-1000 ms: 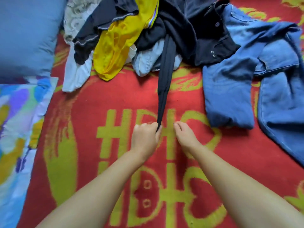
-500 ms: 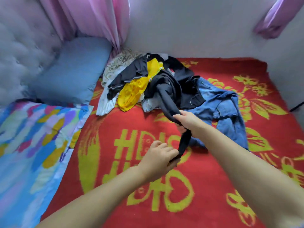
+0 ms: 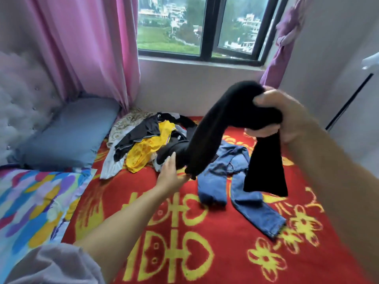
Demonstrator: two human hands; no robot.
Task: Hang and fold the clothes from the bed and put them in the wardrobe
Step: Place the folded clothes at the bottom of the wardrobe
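Note:
My right hand [image 3: 285, 115] is raised high at the right, shut on a long black garment [image 3: 221, 119]. One end of it hangs down below the fist; the other runs down left toward the pile. My left hand [image 3: 171, 171] is low over the bed with fingers apart, touching the black garment's lower part at the pile's edge. The pile of clothes [image 3: 143, 144] holds a yellow top, dark pieces and a pale patterned piece. Blue jeans [image 3: 227, 177] lie spread on the red bedcover to the right of the pile.
The red bedcover [image 3: 184, 242] with yellow signs fills the foreground. A blue pillow [image 3: 67, 132] leans on a tufted headboard at the left, with a multicoloured quilt [image 3: 30, 201] below it. Pink curtains [image 3: 86, 48] and a window [image 3: 201, 25] stand behind the bed.
My right hand has lifted the black garment up and to the right, clear of the bed. My left hand let go of its end and moved forward to the pile. The view tilted up.

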